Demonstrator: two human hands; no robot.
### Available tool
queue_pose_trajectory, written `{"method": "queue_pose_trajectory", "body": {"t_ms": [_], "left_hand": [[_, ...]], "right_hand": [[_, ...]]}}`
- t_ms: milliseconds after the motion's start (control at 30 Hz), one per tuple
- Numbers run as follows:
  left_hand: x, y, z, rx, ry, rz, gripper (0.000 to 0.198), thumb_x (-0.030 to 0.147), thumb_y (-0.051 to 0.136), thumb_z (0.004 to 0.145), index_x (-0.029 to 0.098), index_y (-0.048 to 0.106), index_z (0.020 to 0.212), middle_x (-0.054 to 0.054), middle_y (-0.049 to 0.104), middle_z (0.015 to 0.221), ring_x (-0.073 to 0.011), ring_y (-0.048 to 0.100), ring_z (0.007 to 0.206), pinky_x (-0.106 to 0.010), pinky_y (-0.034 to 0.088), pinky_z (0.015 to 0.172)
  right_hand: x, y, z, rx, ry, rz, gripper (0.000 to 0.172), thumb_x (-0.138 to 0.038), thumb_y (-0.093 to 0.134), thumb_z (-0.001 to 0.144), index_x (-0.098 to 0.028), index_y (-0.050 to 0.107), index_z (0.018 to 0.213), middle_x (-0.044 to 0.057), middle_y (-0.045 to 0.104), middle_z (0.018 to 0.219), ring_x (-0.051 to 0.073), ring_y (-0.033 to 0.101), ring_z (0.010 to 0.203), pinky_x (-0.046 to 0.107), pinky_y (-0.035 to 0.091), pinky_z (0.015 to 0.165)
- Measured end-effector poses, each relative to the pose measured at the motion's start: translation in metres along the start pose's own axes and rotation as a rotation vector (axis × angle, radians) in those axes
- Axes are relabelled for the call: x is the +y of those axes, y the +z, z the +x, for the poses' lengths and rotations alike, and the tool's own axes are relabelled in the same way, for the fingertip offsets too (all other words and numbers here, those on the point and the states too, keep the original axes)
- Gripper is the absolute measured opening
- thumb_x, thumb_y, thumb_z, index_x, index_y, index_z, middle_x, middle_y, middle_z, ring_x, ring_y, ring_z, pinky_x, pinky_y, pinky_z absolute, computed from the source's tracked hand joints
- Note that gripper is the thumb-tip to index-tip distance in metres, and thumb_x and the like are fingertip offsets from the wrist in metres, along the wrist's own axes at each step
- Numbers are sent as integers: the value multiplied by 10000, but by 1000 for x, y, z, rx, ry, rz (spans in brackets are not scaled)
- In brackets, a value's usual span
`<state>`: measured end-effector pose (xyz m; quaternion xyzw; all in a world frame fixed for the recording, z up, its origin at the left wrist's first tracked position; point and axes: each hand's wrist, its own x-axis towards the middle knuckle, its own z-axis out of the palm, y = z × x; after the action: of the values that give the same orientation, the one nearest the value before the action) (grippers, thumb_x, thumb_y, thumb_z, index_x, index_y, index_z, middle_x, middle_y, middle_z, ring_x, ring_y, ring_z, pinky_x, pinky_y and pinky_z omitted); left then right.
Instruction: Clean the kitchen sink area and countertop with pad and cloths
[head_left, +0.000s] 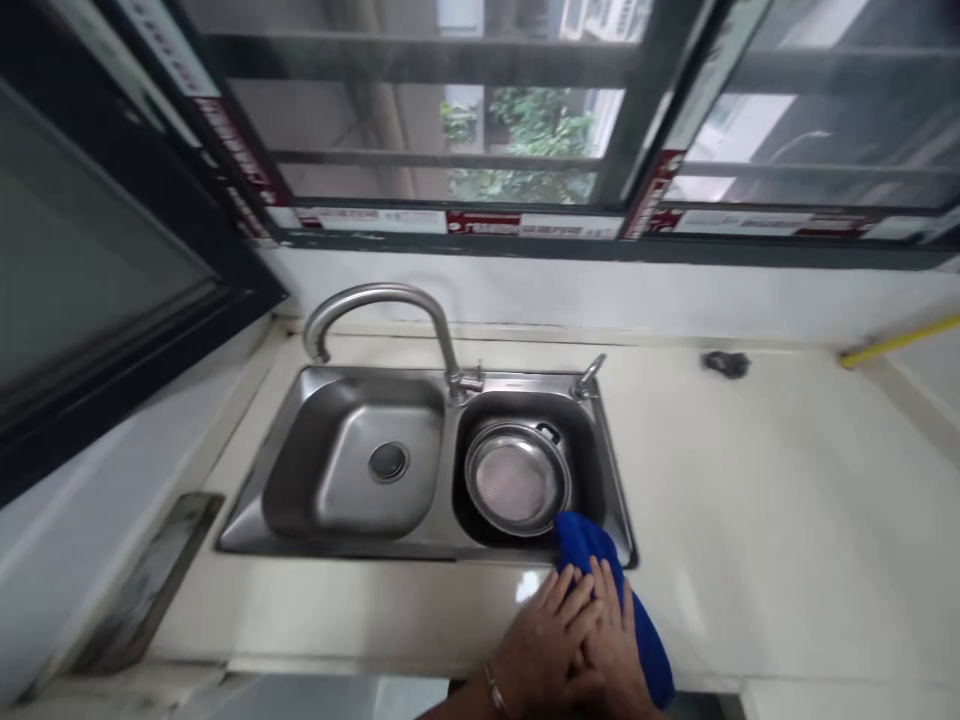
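A blue cloth lies over the front right corner of the sink and the counter's front edge. My left hand, with a bracelet at the wrist, rests on the cloth, its fingers stretched out and partly overlapping the other hand. Beside it my right hand lies flat on the cloth with extended fingers. Just beyond the cloth, a round metal strainer sits in the right basin.
A steel double sink has a curved faucet and a soap dispenser behind it. A dark crumpled item lies on the counter. Window panels stand behind and at the left; a yellow pipe is at right.
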<state>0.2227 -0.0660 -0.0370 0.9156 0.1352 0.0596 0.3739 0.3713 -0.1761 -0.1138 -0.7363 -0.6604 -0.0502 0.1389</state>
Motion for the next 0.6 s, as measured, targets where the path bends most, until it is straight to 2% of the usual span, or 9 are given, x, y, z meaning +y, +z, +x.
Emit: {"method": "queue_pose_trajectory", "body": {"t_ms": [133, 233, 400, 600], "left_hand": [[-18, 2, -57, 104, -219, 199, 851, 551, 579, 966, 194, 185, 1630, -102, 141, 1720, -367, 144, 1584, -607, 355, 1255], [-28, 0, -94, 235, -353, 337, 814, 465, 573, 971, 154, 197, 1624, -138, 190, 1708, -381, 184, 1575, -613, 448, 1189], [-42, -18, -148, 452, -514, 489, 651, 371, 423, 1021, 146, 254, 1608, -147, 266, 1689, -347, 212, 1575, -567, 505, 1152], [-61, -33, -196, 620, -732, 500, 625, 278, 377, 1022, 148, 225, 1614, -175, 292, 1675, -328, 279, 1556, -547, 524, 1140]], "right_hand": [[-57, 8, 36, -120, -150, 105, 927, -263, 554, 874, -247, 89, 1675, 136, 301, 1694, 393, 161, 1595, 742, 219, 1215], [-99, 14, 60, -199, -289, 139, 871, -268, 554, 892, -202, 167, 1669, 168, 351, 1669, 395, 175, 1591, 733, 193, 1230], [-166, 17, 95, -301, -462, 190, 803, -264, 560, 913, -159, 257, 1649, 195, 343, 1668, 399, 179, 1587, 710, 178, 1250], [-233, 17, 134, -405, -666, 242, 846, -359, 580, 929, -137, 209, 1656, 237, 243, 1695, 426, 169, 1582, 708, 195, 1240]]}}
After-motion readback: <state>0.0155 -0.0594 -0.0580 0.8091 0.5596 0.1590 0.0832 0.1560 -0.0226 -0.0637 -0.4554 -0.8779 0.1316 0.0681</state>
